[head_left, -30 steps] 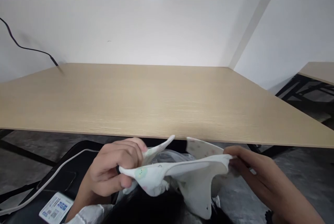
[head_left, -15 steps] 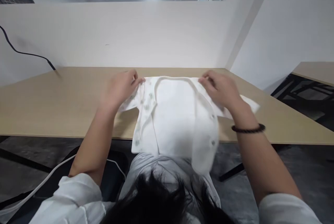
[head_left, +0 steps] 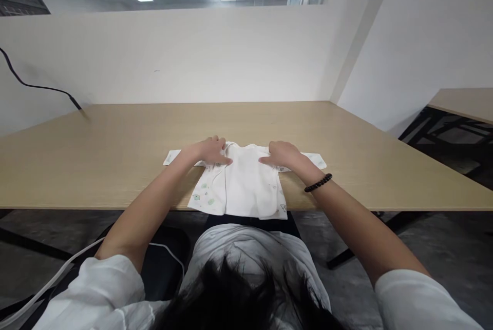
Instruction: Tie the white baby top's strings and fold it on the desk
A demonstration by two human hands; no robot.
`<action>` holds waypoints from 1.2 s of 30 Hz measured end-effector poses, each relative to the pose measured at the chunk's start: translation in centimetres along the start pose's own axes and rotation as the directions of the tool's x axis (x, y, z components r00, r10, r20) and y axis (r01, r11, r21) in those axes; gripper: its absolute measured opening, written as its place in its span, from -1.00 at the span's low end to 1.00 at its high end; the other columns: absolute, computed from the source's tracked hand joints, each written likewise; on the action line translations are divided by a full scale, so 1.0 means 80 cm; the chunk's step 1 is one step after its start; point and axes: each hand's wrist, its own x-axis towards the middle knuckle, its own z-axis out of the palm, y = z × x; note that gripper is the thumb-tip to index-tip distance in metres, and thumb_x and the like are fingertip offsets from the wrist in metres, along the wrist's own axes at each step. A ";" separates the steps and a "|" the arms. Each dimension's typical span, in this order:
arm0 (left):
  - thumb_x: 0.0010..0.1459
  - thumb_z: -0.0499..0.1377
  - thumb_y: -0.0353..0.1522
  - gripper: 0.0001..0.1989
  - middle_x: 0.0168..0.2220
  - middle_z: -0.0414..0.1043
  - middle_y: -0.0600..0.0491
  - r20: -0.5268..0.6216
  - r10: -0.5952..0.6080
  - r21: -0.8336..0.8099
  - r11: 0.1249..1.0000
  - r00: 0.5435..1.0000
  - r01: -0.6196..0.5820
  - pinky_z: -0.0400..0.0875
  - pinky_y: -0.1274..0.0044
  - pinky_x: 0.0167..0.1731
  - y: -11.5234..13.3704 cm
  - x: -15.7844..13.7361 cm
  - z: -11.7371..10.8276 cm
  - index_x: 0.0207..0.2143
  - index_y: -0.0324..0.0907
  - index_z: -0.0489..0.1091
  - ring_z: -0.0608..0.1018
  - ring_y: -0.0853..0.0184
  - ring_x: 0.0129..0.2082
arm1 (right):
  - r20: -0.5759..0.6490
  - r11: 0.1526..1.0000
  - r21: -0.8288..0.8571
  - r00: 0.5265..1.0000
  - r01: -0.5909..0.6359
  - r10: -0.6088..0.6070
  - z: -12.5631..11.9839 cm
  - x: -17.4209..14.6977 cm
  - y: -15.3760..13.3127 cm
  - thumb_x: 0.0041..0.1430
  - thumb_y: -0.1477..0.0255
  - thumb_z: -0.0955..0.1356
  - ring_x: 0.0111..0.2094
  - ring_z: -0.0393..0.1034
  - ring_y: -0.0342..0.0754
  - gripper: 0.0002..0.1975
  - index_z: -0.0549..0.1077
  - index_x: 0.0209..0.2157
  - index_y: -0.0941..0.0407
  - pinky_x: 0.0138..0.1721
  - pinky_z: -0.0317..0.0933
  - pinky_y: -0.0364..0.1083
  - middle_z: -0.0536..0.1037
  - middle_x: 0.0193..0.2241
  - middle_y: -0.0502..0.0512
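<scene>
A small white baby shirt (head_left: 250,181) lies spread on the table with its front open and its sleeves out to both sides. Green prints show on its left front panel, and its lower hem hangs at the table's near edge. On the left shoulder rests my left hand (head_left: 211,150), fingers and thumb apart. My right hand (head_left: 283,154) lies across the opposite shoulder, its thumb stretched toward the collar and its other fingers partly hidden. Both palms face down on the cloth.
The wooden table (head_left: 127,135) meets a white wall (head_left: 200,58) at the back. A black cable (head_left: 46,87) comes down at the far left. Another table (head_left: 466,104) stands at the right. A white cord (head_left: 57,273) runs beside my seat.
The shirt, held up by its shoulders before, has come down flat onto the table. My hands have lowered, moved closer together and loosened from pinching to resting on it.
</scene>
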 end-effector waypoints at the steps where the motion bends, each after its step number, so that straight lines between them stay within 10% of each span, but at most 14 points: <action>1: 0.04 0.19 0.07 -0.38 0.07 0.41 -0.22 0.030 0.021 0.019 1.000 0.999 -0.021 0.38 0.32 -0.07 0.002 0.001 -0.001 -0.01 -0.19 0.35 0.47 -0.01 0.02 | 0.017 1.000 -0.012 1.000 -0.011 0.011 -0.001 0.003 0.000 0.28 0.20 0.36 -0.21 0.51 0.16 -0.62 0.57 -0.19 0.27 -0.36 0.18 -0.06 0.60 -0.21 0.39; 6: 0.03 0.23 -0.12 -0.73 -0.33 0.50 -0.01 0.147 0.094 -0.020 0.996 0.985 -0.092 0.28 0.46 -0.35 0.002 0.018 -0.003 -0.41 -0.13 0.37 0.49 0.19 -0.35 | 0.084 0.998 -0.033 0.995 -0.054 0.057 -0.008 0.022 0.007 0.23 0.35 0.41 -0.17 0.53 0.15 -0.74 0.59 -0.16 0.26 -0.31 0.24 -0.08 0.62 -0.23 0.36; 18: 0.08 0.24 -0.20 -0.67 -0.58 0.27 0.10 0.207 0.217 -0.412 0.904 0.954 -0.116 0.22 0.52 -0.50 0.007 0.059 -0.029 -0.60 -0.15 0.24 0.33 0.40 -0.57 | 0.026 0.966 0.257 0.999 0.019 -0.027 -0.028 0.072 0.015 0.11 0.51 0.42 -0.33 0.55 0.08 -0.95 0.54 -0.34 0.20 -0.38 0.34 -0.11 0.62 -0.38 0.25; 24: 0.13 0.28 -0.29 -0.70 -0.59 0.23 0.12 0.087 0.267 -0.822 0.564 0.960 -0.083 0.20 0.58 -0.59 0.016 0.078 0.006 -0.56 -0.19 0.28 0.29 0.48 -0.63 | -0.025 0.631 0.768 0.990 0.108 -0.138 -0.007 0.100 -0.002 0.05 0.60 0.45 -0.50 0.46 -0.07 -0.86 0.43 -0.37 0.17 -0.47 0.31 -0.18 0.53 -0.56 0.10; 36: 0.11 0.35 -0.30 -0.75 -0.65 0.30 0.11 -0.034 0.162 -0.822 0.557 0.986 -0.120 0.10 0.65 -0.69 0.002 0.092 0.051 -0.52 -0.22 0.40 0.32 0.50 -0.68 | -0.132 0.437 0.876 0.973 0.203 -0.187 0.049 0.100 0.006 0.00 0.68 0.37 -0.60 0.21 -0.19 -0.74 0.39 -0.25 0.15 -0.58 0.01 -0.21 0.36 -0.65 -0.13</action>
